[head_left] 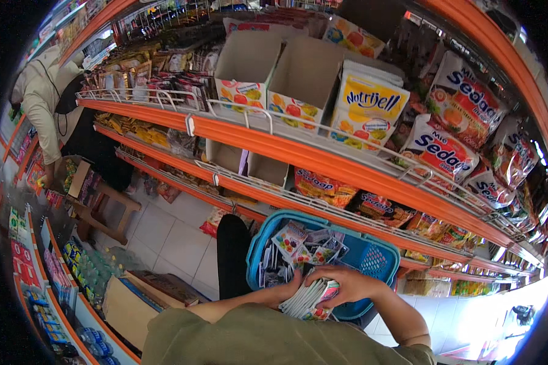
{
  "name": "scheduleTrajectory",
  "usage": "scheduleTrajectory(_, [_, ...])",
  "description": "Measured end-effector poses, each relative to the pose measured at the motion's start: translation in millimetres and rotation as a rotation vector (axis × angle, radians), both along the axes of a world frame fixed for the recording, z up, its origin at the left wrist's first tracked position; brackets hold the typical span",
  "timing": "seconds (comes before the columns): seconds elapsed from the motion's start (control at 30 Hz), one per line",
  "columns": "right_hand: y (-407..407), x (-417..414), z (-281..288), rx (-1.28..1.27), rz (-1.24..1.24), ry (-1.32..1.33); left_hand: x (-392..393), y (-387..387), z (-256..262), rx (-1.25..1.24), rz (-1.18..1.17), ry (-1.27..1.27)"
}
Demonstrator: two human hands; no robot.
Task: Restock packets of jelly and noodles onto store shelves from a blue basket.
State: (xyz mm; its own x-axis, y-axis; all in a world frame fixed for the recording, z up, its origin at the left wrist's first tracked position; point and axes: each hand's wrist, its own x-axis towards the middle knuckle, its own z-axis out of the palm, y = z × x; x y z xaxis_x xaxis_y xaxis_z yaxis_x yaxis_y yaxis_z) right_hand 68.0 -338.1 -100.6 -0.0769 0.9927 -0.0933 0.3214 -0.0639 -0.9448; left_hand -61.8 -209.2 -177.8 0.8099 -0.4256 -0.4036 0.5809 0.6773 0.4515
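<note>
A thick stack of jelly powder sachets [304, 299] with fruit pictures is held close to my body. My left hand [283, 292] supports its left side, with the thumb showing and the other fingers hidden. My right hand [354, 284] grips the right end of the stack, fingers curled over its top. Just beyond my hands sits a blue plastic basket [255, 264] with perforated walls. Loose sachets [290, 239] lie in its left part, some with the fruit side up and some dark. Part of the basket is hidden behind my right arm.
Orange-edged shelves [297, 141] with wire rails run across in front. On them stand open cardboard display boxes [244, 68], a box of Nutrijell sachets [370, 107] and Mie Sedaap noodle packs [440, 148]. Cardboard boxes [134, 303] stand left. Farther off, a person [43, 109] bends near a stool [114, 212].
</note>
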Motion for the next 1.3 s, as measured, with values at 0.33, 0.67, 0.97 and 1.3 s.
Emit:
scheduleTrajectory(0.33, [94, 38, 184, 0.978, -0.492, -1.025, 46, 151, 135, 1.368, 1.435, -0.99])
scheduleTrajectory(0.67, [206, 45, 203, 1.074, -0.512, -1.752, 113, 171, 203, 2.194, 1.511, -0.469])
scheduleTrajectory(0.97, [232, 63, 239, 0.685, -0.401, -1.441, 119, 170, 204, 2.146, 1.502, -0.529])
scheduleTrajectory(1.3, [275, 105, 249, -0.019, -0.017, -1.163, 118, 170, 203, 2.16, 1.418, -0.528])
